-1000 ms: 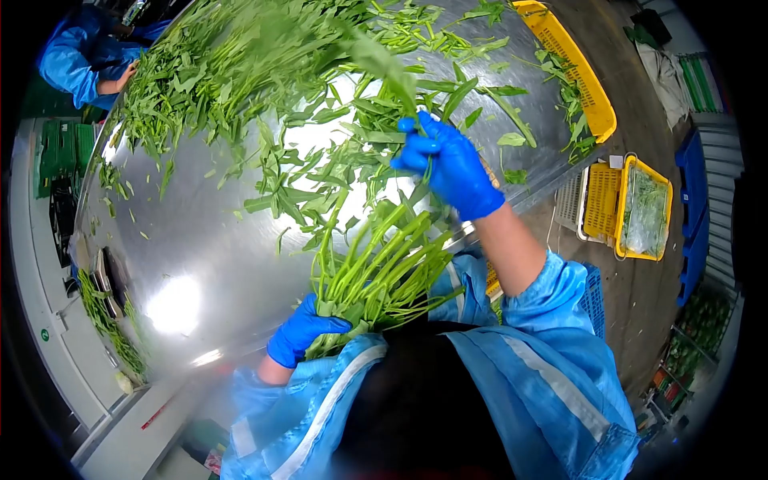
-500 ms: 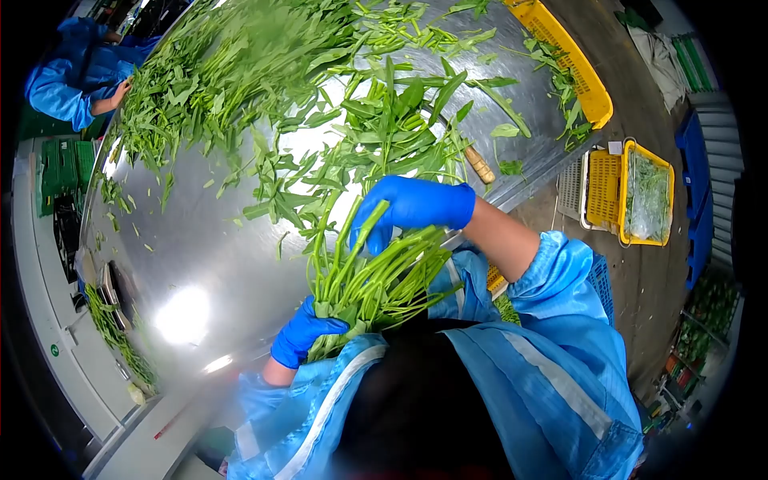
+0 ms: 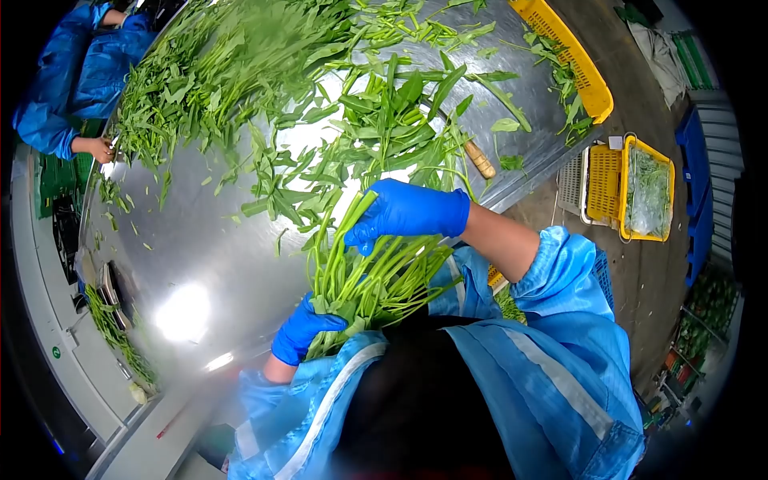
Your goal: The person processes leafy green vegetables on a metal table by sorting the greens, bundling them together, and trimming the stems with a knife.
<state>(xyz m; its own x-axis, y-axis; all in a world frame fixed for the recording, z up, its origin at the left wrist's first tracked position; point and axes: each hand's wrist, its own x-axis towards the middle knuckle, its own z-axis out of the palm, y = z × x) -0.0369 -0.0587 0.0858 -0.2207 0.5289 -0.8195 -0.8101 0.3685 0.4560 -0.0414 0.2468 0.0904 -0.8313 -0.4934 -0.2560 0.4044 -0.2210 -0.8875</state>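
Note:
A bunch of leafy green stems (image 3: 376, 280) stands close to my chest, stem ends up and leaves down. My left hand (image 3: 306, 330), in a blue glove, is wrapped round its lower, leafy part. Over the top of the bunch, my right hand (image 3: 404, 218), also blue-gloved, has its fingers closed on a few stems. Loose greens (image 3: 392, 120) lie just beyond it on the metal table (image 3: 240, 272). A tool with a wooden handle (image 3: 479, 160) rests on the table to the right, its far end partly under leaves.
A large heap of greens (image 3: 232, 72) covers the far left of the table. A yellow crate (image 3: 580, 68) stands at the far right edge, with another yellow crate (image 3: 669, 188) beyond the table. A co-worker's hand (image 3: 100, 149) is at the left edge.
My right hand has come down from over the loose greens to the top of the bunch and closed on stems. My left hand keeps its hold. The co-worker's hand has moved down along the edge.

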